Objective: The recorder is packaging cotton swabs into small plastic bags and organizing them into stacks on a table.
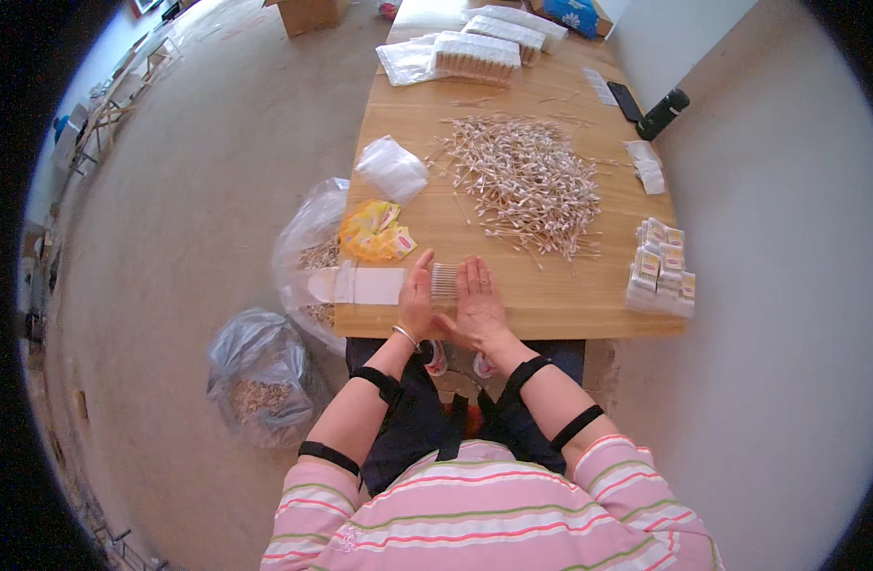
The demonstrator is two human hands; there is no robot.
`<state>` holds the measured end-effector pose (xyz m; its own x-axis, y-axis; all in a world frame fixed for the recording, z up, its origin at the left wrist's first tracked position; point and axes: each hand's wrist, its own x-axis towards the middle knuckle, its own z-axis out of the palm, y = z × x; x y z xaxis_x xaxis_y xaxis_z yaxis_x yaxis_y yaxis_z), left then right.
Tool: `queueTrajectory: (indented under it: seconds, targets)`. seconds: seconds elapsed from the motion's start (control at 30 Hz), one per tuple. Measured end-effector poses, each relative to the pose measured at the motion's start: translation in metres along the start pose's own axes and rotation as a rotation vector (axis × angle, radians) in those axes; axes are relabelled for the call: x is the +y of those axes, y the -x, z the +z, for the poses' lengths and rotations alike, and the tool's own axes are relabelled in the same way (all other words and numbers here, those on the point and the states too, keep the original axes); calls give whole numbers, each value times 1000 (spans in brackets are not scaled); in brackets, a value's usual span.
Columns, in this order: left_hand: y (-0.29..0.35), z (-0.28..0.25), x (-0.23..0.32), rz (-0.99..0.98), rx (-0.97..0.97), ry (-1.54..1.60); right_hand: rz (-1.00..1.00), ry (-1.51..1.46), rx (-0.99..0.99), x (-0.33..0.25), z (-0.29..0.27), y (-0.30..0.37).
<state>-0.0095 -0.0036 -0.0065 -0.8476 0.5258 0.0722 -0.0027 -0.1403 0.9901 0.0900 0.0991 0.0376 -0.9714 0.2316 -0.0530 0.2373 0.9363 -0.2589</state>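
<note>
Your left hand (417, 293) and your right hand (478, 303) stand on edge near the front of the wooden table (551, 309), palms turned toward each other and fingers straight, squeezing a small row of cotton swabs (444, 280) between them; the sticks lie side by side, and their ends show in the gap between your palms. Neither hand is curled into a fist or pinching with fingertips: both are flat and pressing inward. Just to the left of your left hand, touching or nearly touching it, a flat white paper sleeve (356, 285) lies lengthwise and overhangs the table's left edge. Behind that sits a little heap of yellow packets (375, 233), and farther back a crumpled clear plastic bag (392, 168). The big loose pile of cotton swabs (527, 181) spreads over the middle of the table, well apart from your hands. At the right front corner a stack of small packed boxes (660, 268) stands near the edge. At the far end lie bundles of swabs in clear wrap (475, 55), and along the right edge a dark phone (626, 100) and a black bottle (663, 114) on its side. On the floor to your left stand two clear plastic bags (260, 376) holding brownish scraps.
</note>
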Motion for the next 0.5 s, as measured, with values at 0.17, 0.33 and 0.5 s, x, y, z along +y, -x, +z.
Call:
queueTrajectory:
  seconds: [0.17, 0.33, 0.5]
  targets:
    - [40, -10, 35, 279, -33, -736, -15, -6, 84, 11, 11, 1]
    - [54, -8, 54, 263, -279, -1013, -5, 164, 56, 6, 11, 0]
    - [54, -6, 52, 236, -302, -1100, -8, 126, 84, 7, 11, 0]
